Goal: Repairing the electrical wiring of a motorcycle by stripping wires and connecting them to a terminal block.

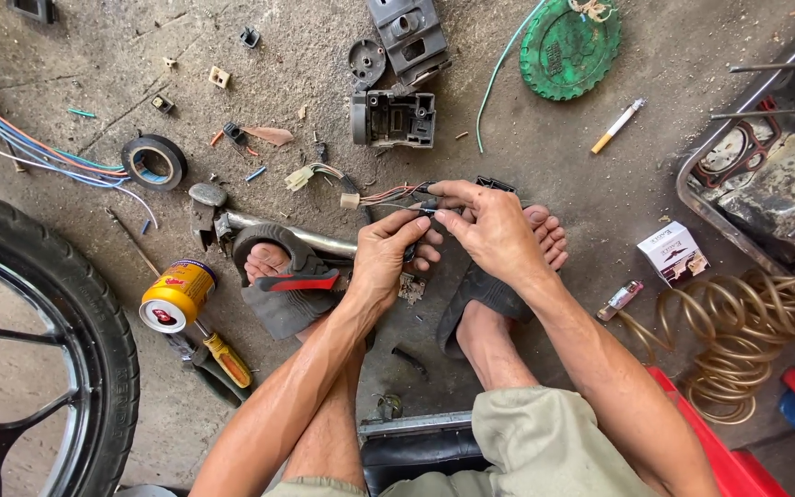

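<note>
**Two hands working a small wire bundle**

Both hands are meeting over the middle of the concrete floor (pixel 545 175), above the person's sandalled feet; the left hand (pixel 386 258) is closing around a dark tool or connector, though what exactly sits in its fist I cannot tell; the right hand (pixel 489 225) is pinching the wire bundle (pixel 396 194) between thumb and fingertips, pressed together on its dark end. Thin coloured strands are trailing toward nine o'clock to a pale plug (pixel 350 200); they are looking light, limp and easily kinked, so holding is best at the stiffer joined end, not the loose strands. At twelve o'clock a grey switch housing (pixel 394 118) is lying; a roll of black tape (pixel 154 162) is resting at ten o'clock; a yellow can (pixel 177 294) is sitting at eight o'clock beside a screwdriver (pixel 224 357).
</note>
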